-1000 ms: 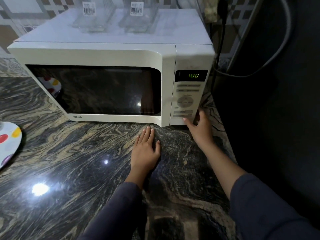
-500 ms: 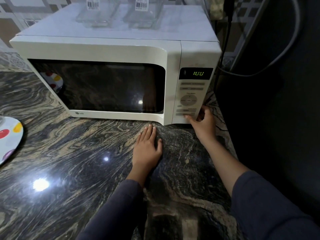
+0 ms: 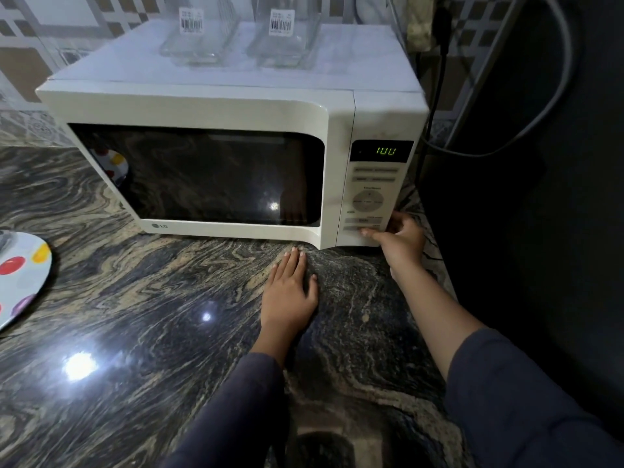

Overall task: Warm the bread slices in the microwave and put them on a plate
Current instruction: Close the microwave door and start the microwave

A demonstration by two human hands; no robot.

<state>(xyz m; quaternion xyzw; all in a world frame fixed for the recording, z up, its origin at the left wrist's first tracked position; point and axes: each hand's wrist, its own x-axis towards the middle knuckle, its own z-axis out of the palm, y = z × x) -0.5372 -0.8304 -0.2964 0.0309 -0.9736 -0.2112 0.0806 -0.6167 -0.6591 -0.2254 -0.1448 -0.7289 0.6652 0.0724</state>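
Note:
A white microwave [image 3: 216,106] stands on the marble counter with its door closed; its dark window hides the inside, so no bread slices are visible. Green digits glow on its display [image 3: 385,151]. My right hand [image 3: 400,238] is at the lower right corner of the control panel, thumb pressing a bottom button, fingers wrapped round the microwave's right side edge. My left hand [image 3: 290,292] lies flat, palm down, on the counter just in front of the microwave. A white plate with coloured dots [image 3: 20,278] sits at the far left edge, partly cut off.
Two clear glass containers [image 3: 199,35] with barcode labels stand on top of the microwave. A black cable [image 3: 435,96] runs down beside its right side, next to a dark appliance or wall [image 3: 540,231]. The counter [image 3: 135,315] is glossy marble.
The view has drifted so the microwave sits slightly lower and closer. My right hand shifted from just below the panel up onto its bottom button. My left hand stayed put.

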